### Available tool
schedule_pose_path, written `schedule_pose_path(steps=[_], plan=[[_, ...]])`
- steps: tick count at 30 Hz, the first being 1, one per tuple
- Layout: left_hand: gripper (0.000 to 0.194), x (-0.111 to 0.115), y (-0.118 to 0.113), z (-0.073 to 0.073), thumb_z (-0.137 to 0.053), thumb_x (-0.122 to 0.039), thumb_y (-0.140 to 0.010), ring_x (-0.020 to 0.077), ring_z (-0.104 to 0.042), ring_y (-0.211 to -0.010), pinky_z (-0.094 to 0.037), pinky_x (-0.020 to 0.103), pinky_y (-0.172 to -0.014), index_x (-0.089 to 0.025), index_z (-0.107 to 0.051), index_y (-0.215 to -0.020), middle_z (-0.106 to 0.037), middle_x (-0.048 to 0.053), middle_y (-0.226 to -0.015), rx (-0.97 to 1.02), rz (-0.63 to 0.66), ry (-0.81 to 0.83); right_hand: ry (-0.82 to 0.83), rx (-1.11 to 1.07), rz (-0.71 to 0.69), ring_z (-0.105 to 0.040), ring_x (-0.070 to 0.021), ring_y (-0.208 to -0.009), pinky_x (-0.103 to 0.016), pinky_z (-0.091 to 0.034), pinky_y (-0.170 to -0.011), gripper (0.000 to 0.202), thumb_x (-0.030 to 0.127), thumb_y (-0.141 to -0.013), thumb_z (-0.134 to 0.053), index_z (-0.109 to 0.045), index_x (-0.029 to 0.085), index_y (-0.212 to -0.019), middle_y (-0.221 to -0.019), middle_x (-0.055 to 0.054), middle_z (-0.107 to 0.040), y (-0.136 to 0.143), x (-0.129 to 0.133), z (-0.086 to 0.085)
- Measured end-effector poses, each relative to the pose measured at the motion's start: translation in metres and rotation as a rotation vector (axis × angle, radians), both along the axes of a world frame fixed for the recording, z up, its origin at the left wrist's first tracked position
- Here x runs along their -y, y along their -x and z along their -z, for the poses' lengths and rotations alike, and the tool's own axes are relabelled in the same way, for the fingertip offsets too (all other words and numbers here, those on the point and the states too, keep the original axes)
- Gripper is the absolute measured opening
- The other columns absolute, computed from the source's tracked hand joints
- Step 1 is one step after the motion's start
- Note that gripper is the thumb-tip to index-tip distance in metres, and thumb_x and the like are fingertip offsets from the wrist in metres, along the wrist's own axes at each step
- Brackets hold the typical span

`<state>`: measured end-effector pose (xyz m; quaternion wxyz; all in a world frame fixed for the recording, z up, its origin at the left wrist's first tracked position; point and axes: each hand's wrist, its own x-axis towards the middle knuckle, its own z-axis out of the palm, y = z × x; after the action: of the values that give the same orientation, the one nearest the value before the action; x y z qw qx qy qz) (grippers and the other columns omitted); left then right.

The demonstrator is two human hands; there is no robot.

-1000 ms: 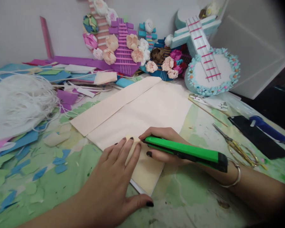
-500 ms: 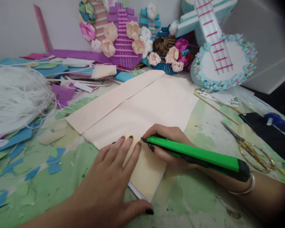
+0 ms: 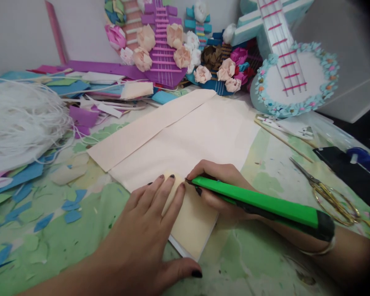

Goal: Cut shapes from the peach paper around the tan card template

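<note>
My left hand (image 3: pixel 148 222) lies flat with its fingers spread on a yellowish card (image 3: pixel 194 228), near the table's front. My right hand (image 3: pixel 225 189) grips a green utility knife (image 3: pixel 259 201) with black ends. The knife's tip meets the card close beside my left fingertips. Under the card's far part spreads a large cream paper sheet (image 3: pixel 185 144). A separate cream strip (image 3: pixel 151 127) crosses the sheet's far edge. My right fingers partly hide the knife's underside.
Gold-handled scissors (image 3: pixel 333 197) and a black flat piece (image 3: pixel 348 172) lie at the right. White string (image 3: pixel 24 123) is heaped at left, near blue and green paper scraps (image 3: pixel 74 205). Decorated paper guitars (image 3: pixel 296 78) stand at the back, beside a thin wooden stick (image 3: pixel 283 142).
The view has shifted slightly, so most things sit a little further right. The knife's rear end appears a bit lower; both hands keep nearly the same pose.
</note>
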<state>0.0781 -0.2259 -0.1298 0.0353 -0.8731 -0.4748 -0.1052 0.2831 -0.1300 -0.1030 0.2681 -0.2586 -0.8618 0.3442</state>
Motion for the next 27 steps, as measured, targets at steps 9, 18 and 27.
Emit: schedule_pose_path(steps=[9,18,27], plan=[[0.098,-0.0003,0.0007,-0.0005,-0.038,-0.080,-0.078,0.0400,-0.031,-0.133,-0.031,0.053,-0.101,-0.009,-0.028,-0.145,-0.035,0.022,-0.147,-0.006,-0.003,-0.012,0.005,-0.026,0.004,-0.054,-0.0102,-0.064,-0.022,-0.041,-0.058,0.024,0.017,-0.073,-0.049,-0.057,0.016,-0.096,-0.077,0.000,-0.063,-0.0050,-0.0010,0.0048],[0.099,-0.0003,-0.0002,-0.0007,-0.038,-0.080,-0.078,0.0390,-0.030,-0.134,-0.028,0.053,-0.102,-0.008,-0.028,-0.145,-0.035,0.022,-0.147,-0.010,-0.003,-0.029,0.011,-0.016,0.012,-0.053,-0.0099,-0.063,-0.022,-0.040,-0.057,0.023,0.016,-0.073,-0.050,-0.057,0.017,-0.095,-0.076,0.001,-0.063,-0.0061,-0.0005,0.0061],[0.098,0.0002,0.0002,0.0010,-0.038,-0.080,-0.078,0.0386,-0.029,-0.135,-0.028,0.052,-0.103,-0.010,-0.027,-0.146,-0.034,0.021,-0.147,0.005,-0.008,-0.010,0.021,-0.008,0.015,-0.052,-0.0097,-0.061,-0.022,-0.040,-0.055,0.023,0.016,-0.071,-0.049,-0.057,0.016,-0.093,-0.073,0.001,-0.062,-0.0048,-0.0009,0.0042]])
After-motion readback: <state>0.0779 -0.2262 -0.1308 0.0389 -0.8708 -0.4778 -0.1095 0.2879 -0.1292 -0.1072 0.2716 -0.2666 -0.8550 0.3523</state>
